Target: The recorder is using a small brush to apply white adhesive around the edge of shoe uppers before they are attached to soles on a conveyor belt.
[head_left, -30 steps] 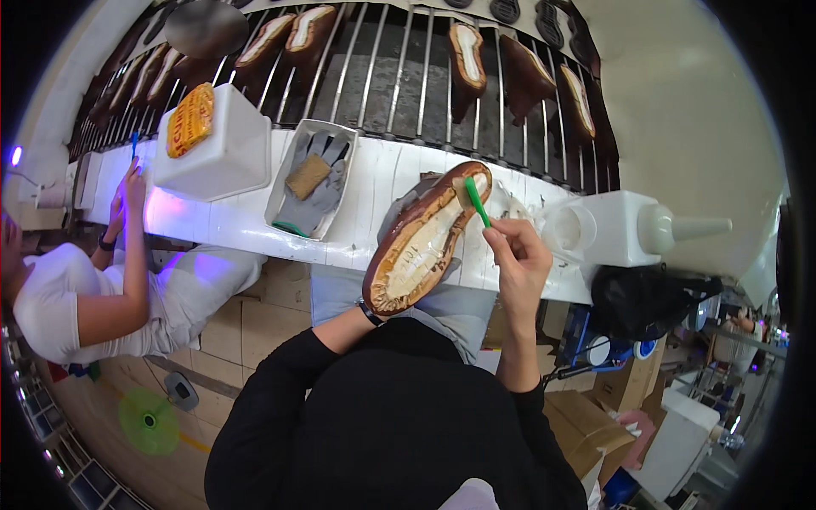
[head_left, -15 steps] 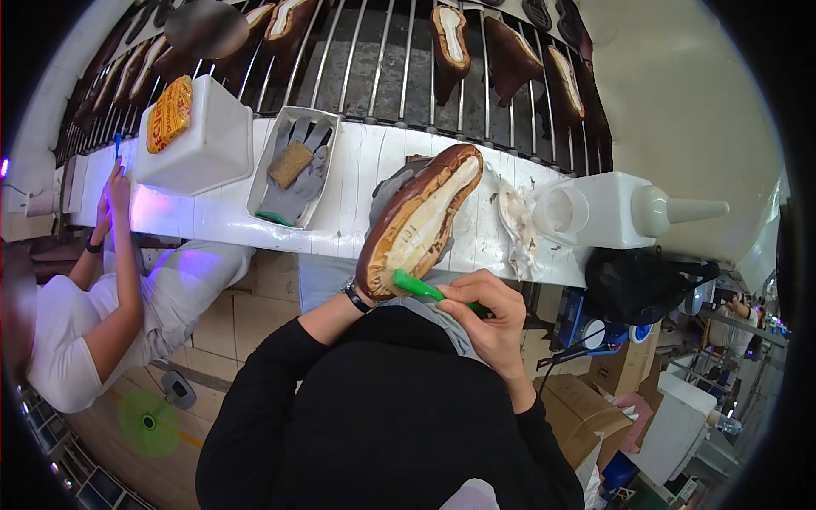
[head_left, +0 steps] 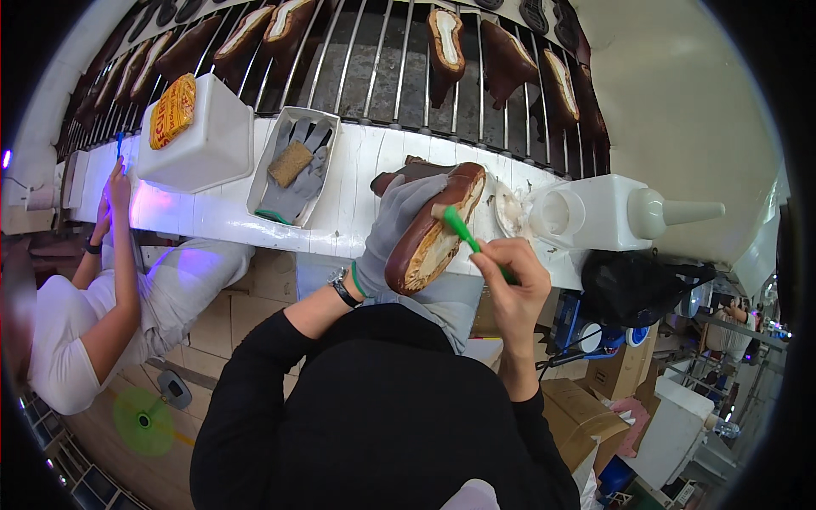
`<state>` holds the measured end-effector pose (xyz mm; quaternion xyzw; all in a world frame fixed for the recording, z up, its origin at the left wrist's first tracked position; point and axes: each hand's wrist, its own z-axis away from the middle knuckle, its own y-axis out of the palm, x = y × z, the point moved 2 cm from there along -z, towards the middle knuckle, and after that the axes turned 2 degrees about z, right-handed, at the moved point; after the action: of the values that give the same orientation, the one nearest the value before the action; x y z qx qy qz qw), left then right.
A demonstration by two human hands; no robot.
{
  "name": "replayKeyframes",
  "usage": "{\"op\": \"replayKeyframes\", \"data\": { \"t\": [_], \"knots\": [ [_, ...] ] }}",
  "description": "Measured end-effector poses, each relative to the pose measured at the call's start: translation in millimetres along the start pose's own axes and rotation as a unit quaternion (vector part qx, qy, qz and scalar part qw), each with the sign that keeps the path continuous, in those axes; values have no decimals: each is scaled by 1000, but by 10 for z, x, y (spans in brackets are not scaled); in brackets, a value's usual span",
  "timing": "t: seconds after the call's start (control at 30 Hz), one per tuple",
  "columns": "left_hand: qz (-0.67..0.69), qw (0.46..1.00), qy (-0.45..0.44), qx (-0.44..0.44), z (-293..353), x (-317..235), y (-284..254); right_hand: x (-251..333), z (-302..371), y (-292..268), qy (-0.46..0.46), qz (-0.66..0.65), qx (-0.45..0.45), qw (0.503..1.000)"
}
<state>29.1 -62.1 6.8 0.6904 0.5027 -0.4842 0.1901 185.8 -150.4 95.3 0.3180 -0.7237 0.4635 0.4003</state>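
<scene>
The gloved left hand (head_left: 398, 223) wraps the side of a brown leather shoe upper (head_left: 432, 253), held tilted just in front of the body, underside showing. The bare right hand (head_left: 515, 279) pinches a green-handled brush (head_left: 460, 228), its bristles at the underside's edge. Left of the hands sits a white tray (head_left: 268, 158); right, a white spouted bottle (head_left: 609, 212); beyond them, a metal-bar rack (head_left: 376, 72) bearing more uppers (head_left: 446, 42).

The shoe (head_left: 432, 246) has tilted, showing more of the left hand (head_left: 395, 223)
</scene>
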Motion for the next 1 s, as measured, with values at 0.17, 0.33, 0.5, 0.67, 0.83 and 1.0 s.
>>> {"op": "replayKeyframes", "data": {
  "t": [0.17,0.33,0.5,0.67,0.83,1.0],
  "knots": [
    [-98,992,76,19,-208,-220,-99,221,88,-96,-60,8,68,996],
    [-136,978,101,124,-324,-528,-310,376,29,-194,-140,34,84,986],
    [5,960,-25,279,-438,-573,-455,476,-144,-319,-229,103,79,965],
    [121,902,-120,396,-758,-396,-486,544,-415,-422,-292,195,68,934],
    [87,837,-159,516,-1105,-217,-454,633,-603,-527,-302,299,79,902],
    [153,798,-153,562,-1335,-53,-405,594,-667,-587,-288,319,176,886]
  ]
}}
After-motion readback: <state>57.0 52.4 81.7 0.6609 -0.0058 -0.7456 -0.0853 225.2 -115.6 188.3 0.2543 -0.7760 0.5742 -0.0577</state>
